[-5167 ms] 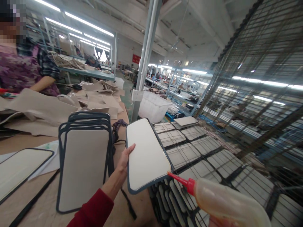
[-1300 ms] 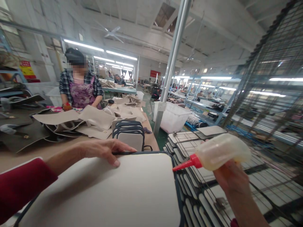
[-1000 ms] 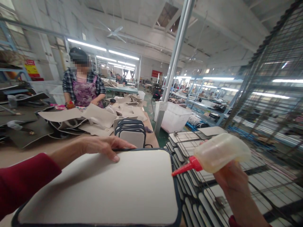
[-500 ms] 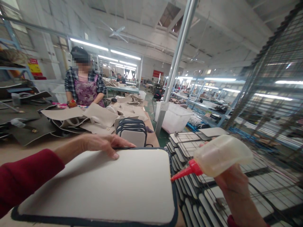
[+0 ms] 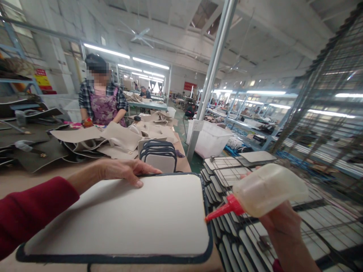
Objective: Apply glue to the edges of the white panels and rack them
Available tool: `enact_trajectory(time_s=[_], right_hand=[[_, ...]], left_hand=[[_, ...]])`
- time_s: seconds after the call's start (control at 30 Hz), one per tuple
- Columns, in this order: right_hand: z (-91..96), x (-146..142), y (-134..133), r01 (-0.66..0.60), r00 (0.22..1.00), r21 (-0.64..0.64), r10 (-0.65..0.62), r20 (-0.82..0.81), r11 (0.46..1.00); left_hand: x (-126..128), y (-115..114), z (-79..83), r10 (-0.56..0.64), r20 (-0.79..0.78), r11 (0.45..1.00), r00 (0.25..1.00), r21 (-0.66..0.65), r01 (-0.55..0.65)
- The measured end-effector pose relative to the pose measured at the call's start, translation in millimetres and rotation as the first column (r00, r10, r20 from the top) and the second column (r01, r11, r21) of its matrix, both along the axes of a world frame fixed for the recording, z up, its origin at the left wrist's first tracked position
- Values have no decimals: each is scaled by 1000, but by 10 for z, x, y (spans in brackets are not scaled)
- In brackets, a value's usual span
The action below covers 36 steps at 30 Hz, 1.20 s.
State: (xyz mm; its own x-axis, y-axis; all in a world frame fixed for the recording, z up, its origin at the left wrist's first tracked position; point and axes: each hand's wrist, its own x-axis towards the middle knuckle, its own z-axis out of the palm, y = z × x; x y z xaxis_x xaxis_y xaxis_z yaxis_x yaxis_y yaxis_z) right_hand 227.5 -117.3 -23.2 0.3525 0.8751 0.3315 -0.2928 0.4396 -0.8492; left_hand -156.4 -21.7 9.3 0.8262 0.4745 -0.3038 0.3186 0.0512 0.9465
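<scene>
My left hand (image 5: 126,172) grips the far edge of a white panel (image 5: 127,217) with a dark blue border, thumb on its face and fingers behind. The panel is tilted up toward me. On the right, my right hand (image 5: 280,221) is wrapped round a translucent squeeze bottle (image 5: 269,189), held on its side. Its red nozzle (image 5: 221,211) points left, and the tip meets the panel's right border. A thin yellowish line shows along that edge. Most of the right fingers are hidden behind the bottle.
A wire rack (image 5: 320,226) with many similar panels stands at right. Ahead are a stack of dark-edged panels (image 5: 159,156), beige pieces (image 5: 119,139) and a co-worker (image 5: 102,98) across the table. A metal post (image 5: 208,75) and a white bin (image 5: 208,139) stand beyond.
The nozzle tip has slid slightly down the panel's right edge, toward me. Both hands keep their holds.
</scene>
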Motion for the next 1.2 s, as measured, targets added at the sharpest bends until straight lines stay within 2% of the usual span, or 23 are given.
enact_trajectory(time_s=[0.27,0.43,0.53,0.73,0.87,1.07,1.2], right_hand=[[6,-33,4,25,1000,6,-25,13,1000],[-153,56,-12,10,1000,-2,-10,4,1000],[-224,82,-30,47,999,-11,-47,7,999],[-131,-13,-78,-16,999,-1,16,36,1000],[-103,-30,-66,34,999,12,-34,12,999],[-273,66,-85,82,996,34,-80,-45,996],[-339,74,-120,99,995,70,-98,-6,993]], left_hand=[[-70,20,-61,20,14,1000,1000,13,-21],[-100,17,-96,43,33,999,999,-33,-42],[-128,-12,-106,75,58,996,995,-47,-73],[-175,-41,-136,95,84,994,992,-60,-90],[-197,-25,-177,118,92,992,989,-64,-112],[-231,-43,-231,144,134,988,980,-77,-134],[-231,-81,-289,156,156,985,975,-98,-142]])
